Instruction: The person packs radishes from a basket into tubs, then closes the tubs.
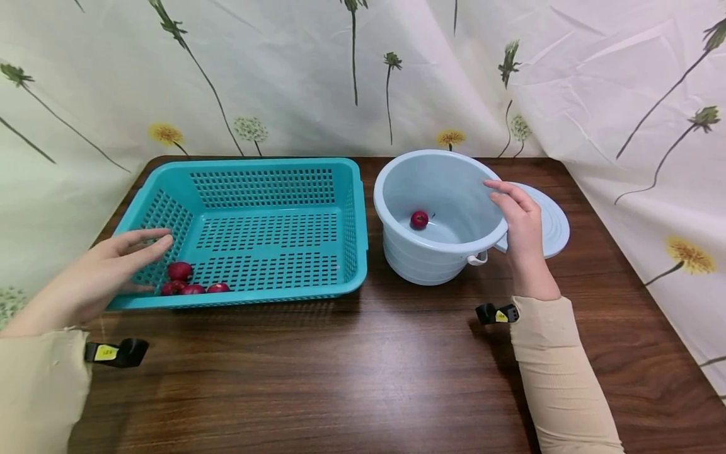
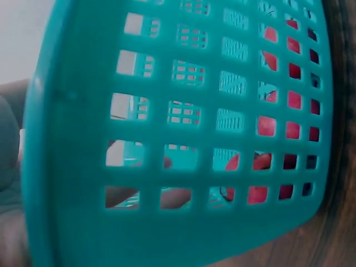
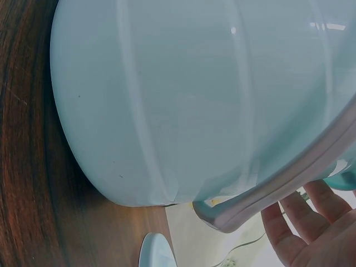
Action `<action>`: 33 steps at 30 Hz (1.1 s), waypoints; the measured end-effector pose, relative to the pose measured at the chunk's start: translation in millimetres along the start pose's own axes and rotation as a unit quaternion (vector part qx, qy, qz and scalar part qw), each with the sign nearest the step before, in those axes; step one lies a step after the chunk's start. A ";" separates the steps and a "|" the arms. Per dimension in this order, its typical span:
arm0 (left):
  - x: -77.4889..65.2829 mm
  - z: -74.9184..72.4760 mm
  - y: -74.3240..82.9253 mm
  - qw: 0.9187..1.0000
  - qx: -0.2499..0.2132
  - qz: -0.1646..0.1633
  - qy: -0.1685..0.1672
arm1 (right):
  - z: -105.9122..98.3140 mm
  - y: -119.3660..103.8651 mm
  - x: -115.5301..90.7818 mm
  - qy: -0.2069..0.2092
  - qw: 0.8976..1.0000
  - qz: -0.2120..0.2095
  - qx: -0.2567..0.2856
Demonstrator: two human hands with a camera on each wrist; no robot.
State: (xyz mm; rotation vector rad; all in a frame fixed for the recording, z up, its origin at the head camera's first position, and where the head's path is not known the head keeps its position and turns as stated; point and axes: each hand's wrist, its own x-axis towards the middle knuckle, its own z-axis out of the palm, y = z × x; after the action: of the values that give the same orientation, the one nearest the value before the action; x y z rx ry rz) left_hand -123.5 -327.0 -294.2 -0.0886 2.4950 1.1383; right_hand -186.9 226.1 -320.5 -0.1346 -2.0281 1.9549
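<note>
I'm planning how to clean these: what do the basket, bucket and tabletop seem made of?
Basket: likely plastic with a slight sheen, judging by its uniform turquoise color and regular molded holes.
Bucket: probably plastic too, smooth and softly glossy, with molded-looking bands round its wall.
Tabletop: wood-look, with brown grain and a bright reflection; solid wood or laminate, I can't tell.

head: forward, down; left wrist: close, shares basket (image 2: 183, 136); right wrist: close, shares bucket (image 3: 189, 105)

Teal basket wall (image 2: 75, 144) with square holes, red fruits (image 2: 267, 125) showing through, left hand (image 2: 8, 167) beside the rim, brown wood (image 2: 342, 139)
</note>
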 end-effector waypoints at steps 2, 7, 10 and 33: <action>3.9 -1.7 1.7 1.000 -0.010 -0.007 -0.025 | 0.2 0.4 -0.2 0.000 1.000 0.001 0.004; 16.2 0.1 6.8 0.997 -0.020 -0.015 -0.071 | -0.4 0.7 -0.1 -0.004 1.000 -0.001 0.012; 23.0 2.1 7.2 0.996 -0.011 -0.022 -0.088 | -0.7 0.6 -0.2 -0.006 1.000 0.001 0.013; 31.3 2.1 -0.9 0.996 -0.034 -0.015 -0.078 | -0.6 2.0 0.9 -0.002 1.000 -0.005 0.024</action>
State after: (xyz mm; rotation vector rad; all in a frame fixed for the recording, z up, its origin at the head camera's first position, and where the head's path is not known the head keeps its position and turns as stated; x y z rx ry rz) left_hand -151.4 -322.8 -307.9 -0.0519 2.3112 1.1715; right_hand -187.9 227.1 -322.3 -0.1085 -1.9779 1.9975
